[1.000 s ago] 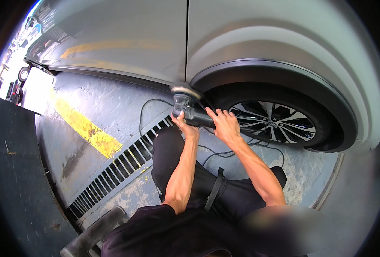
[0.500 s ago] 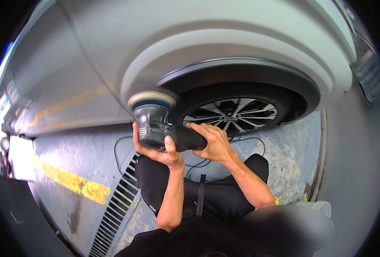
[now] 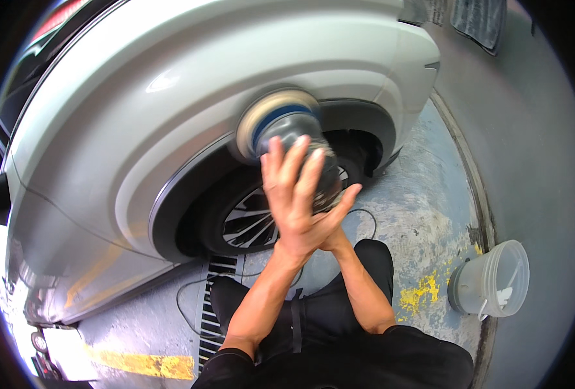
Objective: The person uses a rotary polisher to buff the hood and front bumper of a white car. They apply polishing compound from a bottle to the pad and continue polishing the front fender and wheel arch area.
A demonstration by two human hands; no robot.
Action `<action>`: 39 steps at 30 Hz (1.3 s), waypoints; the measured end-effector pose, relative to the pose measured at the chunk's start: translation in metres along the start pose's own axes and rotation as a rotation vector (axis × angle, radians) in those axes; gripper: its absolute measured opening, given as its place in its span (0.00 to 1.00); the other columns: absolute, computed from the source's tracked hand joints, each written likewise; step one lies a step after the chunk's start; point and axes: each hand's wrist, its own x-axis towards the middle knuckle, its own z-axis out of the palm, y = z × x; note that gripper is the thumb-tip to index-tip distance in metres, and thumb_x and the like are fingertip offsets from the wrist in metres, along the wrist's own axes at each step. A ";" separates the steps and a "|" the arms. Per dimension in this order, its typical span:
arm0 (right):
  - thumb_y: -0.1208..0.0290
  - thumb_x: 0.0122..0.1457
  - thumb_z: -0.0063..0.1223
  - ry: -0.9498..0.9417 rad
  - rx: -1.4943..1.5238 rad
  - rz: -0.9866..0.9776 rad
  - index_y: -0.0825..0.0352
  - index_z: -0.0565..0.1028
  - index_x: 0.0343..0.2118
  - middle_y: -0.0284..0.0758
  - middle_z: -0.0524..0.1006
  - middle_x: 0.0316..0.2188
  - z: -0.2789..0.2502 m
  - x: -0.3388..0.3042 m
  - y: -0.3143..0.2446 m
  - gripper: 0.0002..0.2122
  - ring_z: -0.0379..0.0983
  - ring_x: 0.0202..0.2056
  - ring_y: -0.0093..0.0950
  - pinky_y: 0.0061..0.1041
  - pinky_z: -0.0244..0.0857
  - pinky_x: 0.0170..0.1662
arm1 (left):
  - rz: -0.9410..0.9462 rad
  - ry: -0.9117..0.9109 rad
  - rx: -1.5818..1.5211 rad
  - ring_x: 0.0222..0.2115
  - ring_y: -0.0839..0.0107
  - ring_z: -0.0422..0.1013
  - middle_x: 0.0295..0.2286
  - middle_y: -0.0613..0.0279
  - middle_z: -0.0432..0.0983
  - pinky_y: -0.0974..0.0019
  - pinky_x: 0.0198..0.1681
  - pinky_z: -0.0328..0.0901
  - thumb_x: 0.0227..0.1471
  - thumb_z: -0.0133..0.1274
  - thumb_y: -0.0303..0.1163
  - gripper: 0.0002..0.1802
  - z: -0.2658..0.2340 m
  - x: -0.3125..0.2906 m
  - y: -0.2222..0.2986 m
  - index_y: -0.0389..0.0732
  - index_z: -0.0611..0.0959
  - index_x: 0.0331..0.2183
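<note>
An electric polisher (image 3: 292, 123) with a pale round pad and blue backing rests its pad against a silver car's body (image 3: 196, 71), at the upper edge of the wheel arch. The pad is blurred. Across the polisher's dark body lies my left hand (image 3: 298, 201), open, its fingers stretched out and spread and its thumb pointing right. Behind it, my right hand (image 3: 332, 241) reaches to the polisher's handle, mostly hidden with its fingers out of sight; the grip carries on from the earlier frame. Below the pad is the car's spoked wheel (image 3: 252, 223).
A black cable (image 3: 178, 301) loops over the floor by a metal drain grate (image 3: 217, 266). To my right a clear plastic bucket (image 3: 478, 285) lies tipped near a grey wall (image 3: 527, 149). My knees are bent under my forearms.
The polisher has moved from the door side of the wheel arch up and right along its edge. My left hand has gone from cupping the polisher to lying spread over it. The view has shifted right.
</note>
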 end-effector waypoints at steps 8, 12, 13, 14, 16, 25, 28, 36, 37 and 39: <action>0.67 0.61 0.71 0.166 0.821 0.012 0.62 0.65 0.68 0.44 0.81 0.43 -0.097 -0.019 0.074 0.35 0.81 0.43 0.37 0.40 0.76 0.48 | 0.123 -0.551 -0.061 0.73 0.47 0.53 0.65 0.52 0.66 0.35 0.74 0.50 0.37 0.77 0.34 0.52 0.152 0.003 0.056 0.43 0.75 0.65; 0.55 0.70 0.59 0.321 0.778 -0.053 0.61 0.63 0.69 0.41 0.80 0.40 -0.115 -0.033 0.107 0.30 0.80 0.41 0.35 0.38 0.77 0.45 | 0.250 -0.695 0.045 0.73 0.49 0.53 0.64 0.51 0.67 0.37 0.75 0.47 0.42 0.69 0.25 0.46 0.221 -0.025 0.068 0.41 0.74 0.65; 0.56 0.70 0.60 0.365 0.832 -0.058 0.60 0.63 0.70 0.41 0.80 0.41 -0.116 -0.036 0.116 0.30 0.80 0.40 0.35 0.38 0.77 0.45 | 0.278 -0.731 0.076 0.73 0.49 0.53 0.63 0.51 0.68 0.37 0.75 0.47 0.43 0.66 0.23 0.45 0.239 -0.037 0.069 0.40 0.74 0.65; 0.57 0.70 0.60 0.407 0.891 -0.063 0.59 0.63 0.70 0.40 0.80 0.41 -0.113 -0.038 0.123 0.30 0.80 0.40 0.36 0.39 0.77 0.46 | 0.277 -0.764 0.034 0.72 0.48 0.54 0.63 0.49 0.68 0.34 0.75 0.45 0.47 0.62 0.23 0.39 0.255 -0.050 0.067 0.37 0.75 0.62; 0.63 0.67 0.64 0.481 1.098 -0.054 0.56 0.64 0.70 0.41 0.80 0.42 -0.127 -0.046 0.138 0.31 0.80 0.41 0.38 0.43 0.76 0.48 | 0.293 -0.883 0.063 0.72 0.50 0.54 0.63 0.52 0.68 0.36 0.75 0.46 0.46 0.63 0.22 0.40 0.284 -0.072 0.073 0.39 0.75 0.63; 0.69 0.64 0.63 0.435 1.558 -0.184 0.53 0.67 0.69 0.41 0.76 0.48 -0.129 -0.072 0.187 0.30 0.73 0.52 0.39 0.49 0.69 0.61 | 0.400 -1.323 0.303 0.74 0.56 0.51 0.68 0.58 0.64 0.37 0.77 0.41 0.58 0.59 0.33 0.34 0.357 -0.180 0.057 0.44 0.74 0.66; 0.68 0.64 0.63 0.425 1.617 -0.240 0.54 0.67 0.69 0.41 0.76 0.48 -0.124 -0.071 0.190 0.30 0.73 0.51 0.38 0.49 0.69 0.61 | 0.422 -1.352 0.285 0.73 0.57 0.53 0.66 0.59 0.67 0.37 0.76 0.43 0.58 0.59 0.31 0.31 0.354 -0.201 0.046 0.43 0.77 0.63; 0.65 0.64 0.64 0.412 1.395 -0.166 0.56 0.68 0.69 0.43 0.77 0.46 -0.122 -0.063 0.180 0.30 0.75 0.48 0.39 0.48 0.70 0.58 | 0.346 -1.095 0.137 0.73 0.55 0.54 0.66 0.56 0.67 0.36 0.76 0.43 0.53 0.61 0.28 0.34 0.321 -0.143 0.059 0.40 0.76 0.62; 0.65 0.65 0.64 0.418 1.271 -0.136 0.57 0.68 0.68 0.44 0.77 0.45 -0.143 -0.071 0.177 0.30 0.76 0.48 0.39 0.48 0.72 0.56 | 0.319 -1.023 0.047 0.72 0.54 0.55 0.65 0.55 0.67 0.36 0.76 0.44 0.52 0.62 0.27 0.35 0.320 -0.123 0.077 0.39 0.76 0.62; 0.56 0.65 0.65 0.429 1.279 -0.009 0.60 0.67 0.68 0.46 0.79 0.41 -0.141 -0.064 0.147 0.31 0.79 0.43 0.41 0.47 0.76 0.50 | 0.250 -0.879 0.015 0.71 0.50 0.55 0.63 0.52 0.67 0.36 0.75 0.45 0.45 0.65 0.24 0.40 0.298 -0.093 0.073 0.38 0.75 0.62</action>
